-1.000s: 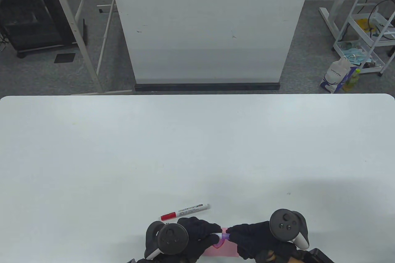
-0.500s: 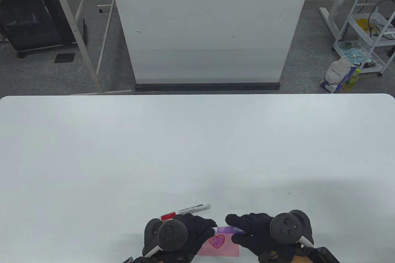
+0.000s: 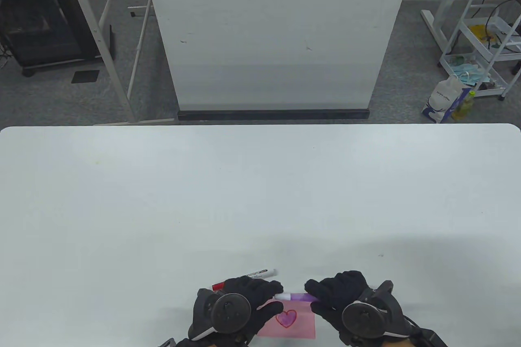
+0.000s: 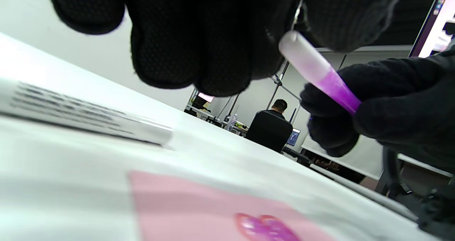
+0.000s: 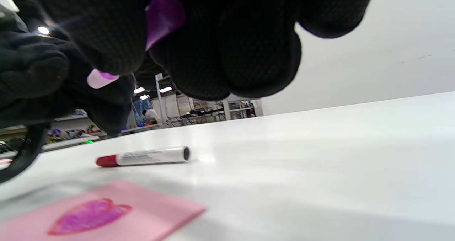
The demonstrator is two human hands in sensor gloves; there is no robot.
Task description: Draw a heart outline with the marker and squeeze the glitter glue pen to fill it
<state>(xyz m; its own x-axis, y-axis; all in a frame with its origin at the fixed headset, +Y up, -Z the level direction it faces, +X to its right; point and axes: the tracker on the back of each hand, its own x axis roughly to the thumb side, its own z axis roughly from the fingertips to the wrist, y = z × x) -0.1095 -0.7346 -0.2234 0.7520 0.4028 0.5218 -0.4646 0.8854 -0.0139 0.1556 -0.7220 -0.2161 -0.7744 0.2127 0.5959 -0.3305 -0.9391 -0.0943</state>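
A pink paper lies at the table's near edge, bearing a red heart outline filled with purple glitter. Just above its far edge the purple glitter glue pen is held level between both hands. My right hand grips its purple body. My left hand pinches the white cap end, and the fingertips hide the very tip. The red-capped white marker lies on the table just beyond my left hand, with nothing holding it.
The white table stretches far beyond the hands. A white panel stands behind its far edge, with a cart and a bag on the floor at the right. In the left wrist view a seated person shows in the distance.
The hands, close together over the paper a second ago, drew apart and uncovered the heart and the pen's body. Both have since shifted slightly away from me, and the right hand has rolled.
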